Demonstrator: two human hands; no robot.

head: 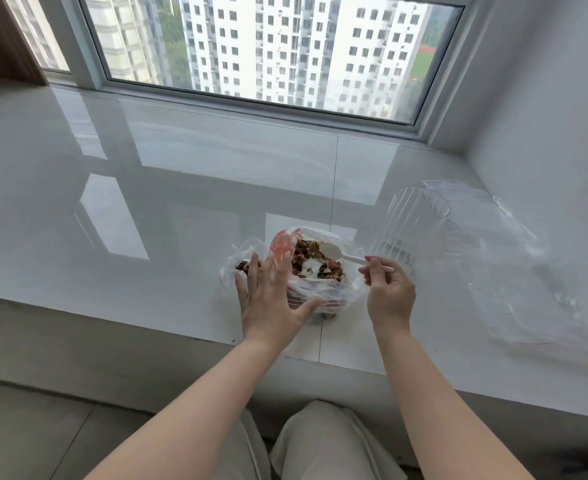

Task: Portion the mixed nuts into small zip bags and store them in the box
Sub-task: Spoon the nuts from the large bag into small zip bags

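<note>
I see the mixed nuts in a limp, slippery plastic bag near the sill's near edge. My left hand rests spread and flat on it; my right hand pinches a light white spoon. I'd grip the bag's rim.

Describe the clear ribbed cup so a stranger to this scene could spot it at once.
Start at the big window and drop to the glossy white sill below it, then look toward the right. The clear ribbed cup stands just beyond the right hand, which holds a white plastic spoon. Unlike the limp plastic bags to its right, it is rigid, upright and fluted.
</note>
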